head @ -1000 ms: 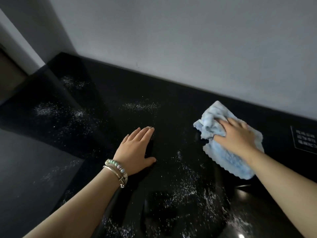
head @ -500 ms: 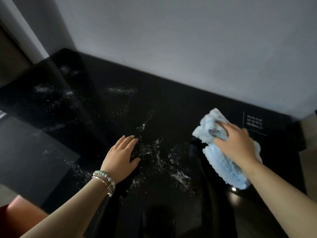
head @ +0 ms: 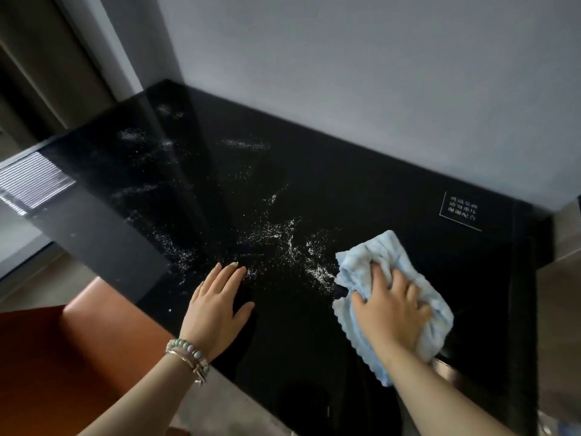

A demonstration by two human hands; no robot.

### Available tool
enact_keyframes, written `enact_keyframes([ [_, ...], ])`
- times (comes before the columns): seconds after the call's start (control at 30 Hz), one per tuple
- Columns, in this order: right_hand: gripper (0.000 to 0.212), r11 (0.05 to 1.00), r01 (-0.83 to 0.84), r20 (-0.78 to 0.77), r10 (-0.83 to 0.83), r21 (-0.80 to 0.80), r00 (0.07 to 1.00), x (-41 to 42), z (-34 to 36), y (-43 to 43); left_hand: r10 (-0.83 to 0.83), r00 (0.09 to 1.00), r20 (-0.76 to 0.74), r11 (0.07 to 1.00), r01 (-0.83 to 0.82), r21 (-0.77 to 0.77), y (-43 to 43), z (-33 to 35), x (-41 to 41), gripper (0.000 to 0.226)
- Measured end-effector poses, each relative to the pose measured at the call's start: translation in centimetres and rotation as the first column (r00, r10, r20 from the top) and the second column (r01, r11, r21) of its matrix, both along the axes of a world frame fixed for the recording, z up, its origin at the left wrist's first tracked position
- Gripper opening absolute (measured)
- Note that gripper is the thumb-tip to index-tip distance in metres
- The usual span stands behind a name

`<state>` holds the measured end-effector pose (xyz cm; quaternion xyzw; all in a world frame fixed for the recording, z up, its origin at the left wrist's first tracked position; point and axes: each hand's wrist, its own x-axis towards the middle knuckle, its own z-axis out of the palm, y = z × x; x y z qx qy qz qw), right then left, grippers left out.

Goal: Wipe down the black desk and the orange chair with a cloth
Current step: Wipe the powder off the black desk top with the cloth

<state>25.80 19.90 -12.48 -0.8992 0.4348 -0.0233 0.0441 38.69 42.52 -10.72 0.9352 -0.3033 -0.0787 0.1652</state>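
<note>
The glossy black desk (head: 361, 190) stands against a grey wall, with white powder scattered over its left and middle parts. My right hand (head: 390, 309) lies on a crumpled light blue cloth (head: 371, 256) at the desk's right front, fingers bent into the folds and gripping it. My left hand (head: 217, 303) rests flat on the desk near its front edge, fingers straight and together, a bead bracelet on the wrist. The orange chair (head: 78, 357) shows at the lower left, below the desk's front edge.
A white printed label (head: 462, 209) sits on the desk's right rear. A slatted white vent (head: 31, 180) lies at the far left beside the desk. Grey floor (head: 232, 404) shows between chair and desk.
The view has pulled back and the orange chair has come into sight. My right hand has drawn the cloth nearer across the desk. My left hand stays flat on the desk.
</note>
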Motion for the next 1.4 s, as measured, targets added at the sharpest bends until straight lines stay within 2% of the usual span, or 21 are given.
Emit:
enact_keyframes([
  [0.17,0.058,0.991,-0.131,0.037,0.130,0.020,0.991,1.0,0.3,6.5,0.041,0.999,0.001,0.999,-0.041,0.027,2.4,-0.4,-1.3,0.065],
  [0.23,0.060,0.977,-0.209,0.107,0.202,0.051,0.974,1.1,0.7,7.1,0.042,0.999,-0.001,0.998,-0.042,0.040,3.4,-0.6,-1.7,0.066],
  [0.3,0.062,0.983,-0.176,0.213,0.160,0.059,0.964,0.4,1.8,6.2,0.040,0.999,-0.012,0.999,-0.040,0.028,4.3,-0.8,-1.8,0.066],
  [0.37,0.061,0.999,-0.039,0.243,0.031,0.028,0.969,-1.2,2.3,4.1,0.034,0.999,-0.029,0.999,-0.033,0.035,5.3,-1.1,-1.6,0.070],
  [0.43,0.059,0.993,0.110,0.154,-0.116,0.042,0.981,-3.6,2.3,1.9,0.002,0.999,-0.046,0.995,0.003,0.102,6.3,-1.7,-1.3,0.075],
  [0.5,0.055,0.975,0.215,-0.011,-0.215,0.049,0.977,-5.2,1.9,1.6,-0.026,0.998,-0.060,0.987,0.035,0.158,7.2,-2.2,-1.2,0.079],
  [0.57,0.056,0.977,0.211,-0.081,-0.212,-0.014,0.974,-5.0,1.1,3.7,-0.049,0.996,-0.068,0.982,0.061,0.179,8.1,-2.6,-1.1,0.079],
  [0.67,0.060,0.992,0.123,-0.092,-0.124,-0.018,0.988,-2.3,0.6,9.3,-0.086,0.994,-0.065,0.979,0.096,0.178,8.9,-2.9,-1.1,0.079],
  [0.77,0.059,1.000,-0.018,0.018,0.018,0.004,1.000,0.4,0.6,15.1,-0.109,0.991,-0.078,0.981,0.120,0.155,9.4,-2.9,-0.7,0.080],
  [0.87,0.057,0.991,-0.131,0.044,0.130,0.038,0.991,2.6,0.9,17.3,-0.107,0.991,-0.086,0.988,0.116,0.106,9.6,-2.4,-0.1,0.081],
  [1.0,0.056,0.995,0.070,0.301,-0.089,0.074,0.950,2.6,2.6,13.8,-0.077,0.993,-0.088,0.996,0.081,0.040,9.9,-1.7,1.0,0.079],
  [1.03,0.056,0.991,0.118,0.289,-0.132,0.066,0.948,2.1,2.7,12.5,-0.075,0.993,-0.086,0.996,0.079,0.043,9.9,-1.6,1.2,0.079],
  [1.1,0.054,0.978,0.182,0.120,-0.193,0.097,0.974,1.2,2.5,10.8,-0.077,0.994,-0.081,0.995,0.081,0.055,10.0,-1.4,1.5,0.079],
  [1.13,0.053,0.977,0.194,0.007,-0.195,0.086,0.981,1.0,2.1,10.9,-0.075,0.994,-0.080,0.995,0.080,0.062,10.1,-1.4,1.6,0.079],
  [1.2,0.054,0.987,0.162,-0.089,-0.160,0.019,0.983,1.5,1.4,12.5,-0.062,0.994,-0.090,0.995,0.069,0.076,10.3,-1.5,1.7,0.079],
  [1.4,0.057,0.988,-0.157,-0.023,0.157,-0.014,0.987,4.5,0.2,18.4,-0.063,0.992,-0.108,0.994,0.073,0.086,10.3,-2.0,1.3,0.075],
])
